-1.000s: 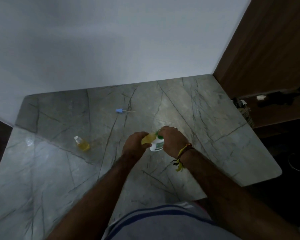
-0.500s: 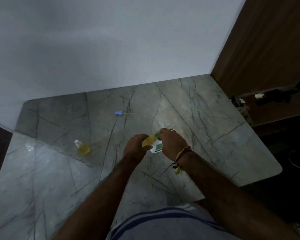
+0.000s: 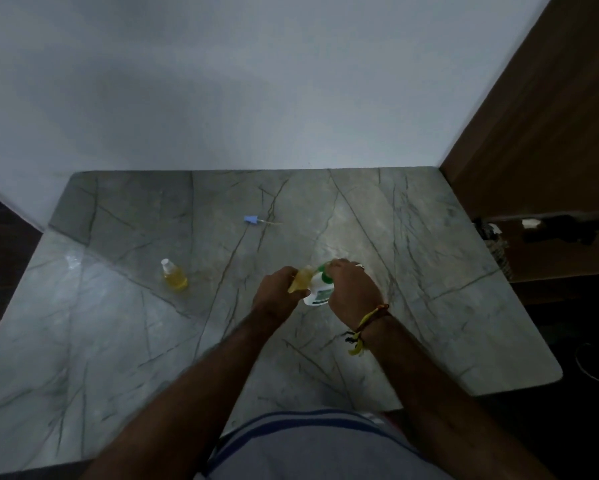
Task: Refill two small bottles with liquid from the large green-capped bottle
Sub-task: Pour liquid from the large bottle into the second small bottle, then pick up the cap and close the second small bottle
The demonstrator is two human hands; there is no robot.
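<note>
My left hand (image 3: pixel 278 296) grips a small bottle (image 3: pixel 300 280) of yellow liquid over the middle of the marble table (image 3: pixel 100 341). My right hand (image 3: pixel 351 292) holds the large white bottle (image 3: pixel 319 289) with a green cap, its top pressed against the small bottle. Both hands touch each other around the two bottles, and much of each bottle is hidden by fingers. A second small bottle (image 3: pixel 174 274) of yellow liquid stands upright with a white top, to the left of my hands.
A small blue cap with a thin tip (image 3: pixel 256 220) lies further back on the table. A white wall rises behind. A brown wooden panel (image 3: pixel 540 116) and a dark shelf stand to the right. The table's right edge is rounded.
My hands and the two bottles keep the same grip and spot on the table. Only the camera shifts slightly, so the scene slides a little in view.
</note>
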